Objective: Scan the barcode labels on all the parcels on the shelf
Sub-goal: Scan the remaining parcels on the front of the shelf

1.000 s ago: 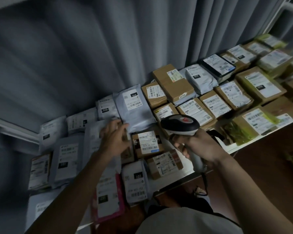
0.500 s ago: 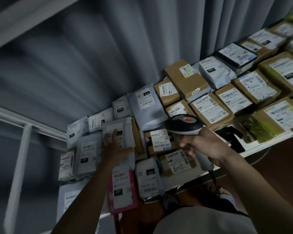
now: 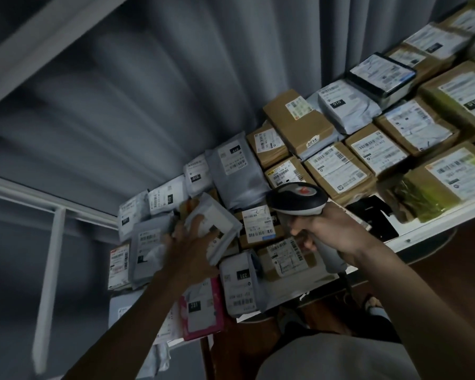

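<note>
Several labelled parcels cover a white shelf [image 3: 428, 229]: grey poly mailers on the left, brown cardboard boxes to the right. My left hand [image 3: 187, 242] grips a grey poly mailer [image 3: 217, 223] and holds it tilted up off the pile. My right hand [image 3: 327, 231] is closed on the handle of a grey barcode scanner [image 3: 296, 198], whose head with a red button sits above a small brown box with a white label [image 3: 258, 223]. A pink parcel [image 3: 200, 308] lies at the shelf's near edge beside a grey mailer marked 231 [image 3: 240, 286].
A grey curtain [image 3: 162, 91] hangs right behind the shelf. A white shelf frame post [image 3: 48, 270] stands at the left. A black flat object [image 3: 373, 212] lies on the shelf's front edge to the right of my right hand. Brown floor shows below.
My left hand has lifted and tilted the grey mailer, which lay flat before. The view has swung left and closer. The scanner stays over the same small box.
</note>
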